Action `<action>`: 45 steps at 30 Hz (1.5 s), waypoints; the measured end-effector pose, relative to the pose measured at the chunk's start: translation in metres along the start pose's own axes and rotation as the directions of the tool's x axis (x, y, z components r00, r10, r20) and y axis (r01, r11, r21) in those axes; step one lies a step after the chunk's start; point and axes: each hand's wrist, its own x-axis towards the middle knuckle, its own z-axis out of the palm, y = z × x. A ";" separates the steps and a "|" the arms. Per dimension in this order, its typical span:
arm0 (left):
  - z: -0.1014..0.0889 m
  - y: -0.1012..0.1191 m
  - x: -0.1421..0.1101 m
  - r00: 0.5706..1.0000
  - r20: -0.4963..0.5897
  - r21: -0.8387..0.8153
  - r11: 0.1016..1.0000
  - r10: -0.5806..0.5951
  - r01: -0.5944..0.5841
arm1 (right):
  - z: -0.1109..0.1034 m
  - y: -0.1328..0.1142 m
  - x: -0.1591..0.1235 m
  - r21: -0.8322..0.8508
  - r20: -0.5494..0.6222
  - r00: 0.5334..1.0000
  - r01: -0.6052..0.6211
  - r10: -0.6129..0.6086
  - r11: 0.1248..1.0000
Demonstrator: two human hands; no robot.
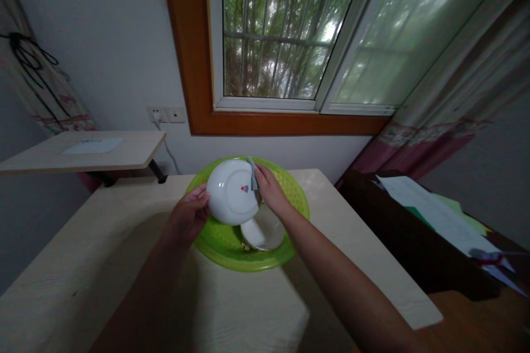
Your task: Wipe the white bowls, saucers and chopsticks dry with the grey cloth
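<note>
My left hand (193,210) grips the left rim of a white plate (229,193), thumb on its near face. The plate is tilted up over a green plastic basin (247,266), and its underside with a small red and blue mark faces me. At the plate's right edge, my right hand (269,186) is closed on a grey cloth (252,172) that touches the rim. Below, a second white dish (265,231) lies in the basin. Small yellowish pieces (245,245) show beside that dish; I cannot make out what they are.
The basin stands on a pale wooden table (240,314). A raised shelf (141,149) with a paper sheet is at the left. Behind are a wall socket (157,115) with a plugged cord and a barred window. Papers (430,204) lie on a dark surface at the right.
</note>
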 end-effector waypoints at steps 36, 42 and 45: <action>0.008 0.016 0.038 0.998 0.047 0.487 0.872 0.043 -0.060 | 0.003 -0.018 -0.008 -0.209 0.082 0.969 0.246 -0.234 0.947; 0.007 0.012 0.036 0.997 -0.015 0.501 0.864 0.078 -0.060 | 0.004 -0.022 -0.007 -0.283 0.154 0.947 0.317 -0.284 0.905; 0.007 0.012 0.035 0.996 -0.028 0.473 0.879 0.083 -0.060 | 0.004 -0.032 -0.010 -0.327 0.197 0.921 0.385 -0.337 0.863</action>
